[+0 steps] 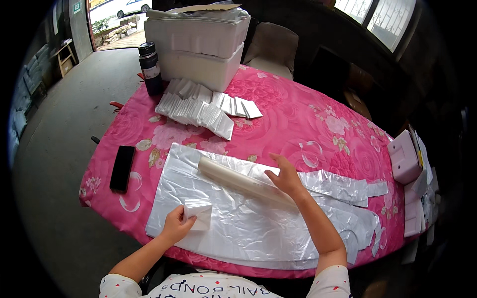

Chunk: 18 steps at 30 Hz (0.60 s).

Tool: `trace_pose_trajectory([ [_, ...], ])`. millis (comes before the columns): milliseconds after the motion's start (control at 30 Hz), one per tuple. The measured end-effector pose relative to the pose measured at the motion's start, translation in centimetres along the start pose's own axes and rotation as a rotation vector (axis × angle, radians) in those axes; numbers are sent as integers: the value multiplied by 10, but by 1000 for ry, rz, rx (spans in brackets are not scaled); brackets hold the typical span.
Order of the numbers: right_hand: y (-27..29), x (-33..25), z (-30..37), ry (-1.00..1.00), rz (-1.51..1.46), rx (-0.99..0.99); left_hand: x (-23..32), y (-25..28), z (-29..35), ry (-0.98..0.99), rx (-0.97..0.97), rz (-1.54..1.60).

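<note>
The left hand (178, 227) pinches a stack of white folded squares (201, 222) over the silvery sheeting (238, 236), near left; the right hand (288, 178), fingers spread, looks empty near the translucent roll (233, 180); a slack pinch could spill the stack, a bump shift the roll.

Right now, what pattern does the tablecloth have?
Floral: the tablecloth is pink with roses and paler blooms. Best seen in the head view.

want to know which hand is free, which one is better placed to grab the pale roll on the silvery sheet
Probably the right hand: it looks empty, open and close to the pale roll. The left hand holds a small whitish stack.
</note>
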State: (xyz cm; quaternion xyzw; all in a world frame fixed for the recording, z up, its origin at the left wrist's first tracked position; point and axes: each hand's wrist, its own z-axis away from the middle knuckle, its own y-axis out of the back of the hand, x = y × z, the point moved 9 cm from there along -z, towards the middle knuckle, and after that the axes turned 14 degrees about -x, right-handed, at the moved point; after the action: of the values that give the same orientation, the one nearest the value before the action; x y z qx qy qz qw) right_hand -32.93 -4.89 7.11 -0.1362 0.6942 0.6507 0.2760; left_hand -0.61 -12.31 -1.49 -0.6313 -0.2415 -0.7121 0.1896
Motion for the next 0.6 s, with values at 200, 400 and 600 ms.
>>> trace_pose_trajectory([
  [200, 19, 90, -133, -114, 191, 89, 14, 20, -23, 54, -8, -2],
  [400, -9, 108, -219, -200, 166, -22, 21, 19, -45, 108, -76, 117],
  [600, -34, 82, -246, -177, 230, 33, 24, 18, -72, 98, -90, 179],
])
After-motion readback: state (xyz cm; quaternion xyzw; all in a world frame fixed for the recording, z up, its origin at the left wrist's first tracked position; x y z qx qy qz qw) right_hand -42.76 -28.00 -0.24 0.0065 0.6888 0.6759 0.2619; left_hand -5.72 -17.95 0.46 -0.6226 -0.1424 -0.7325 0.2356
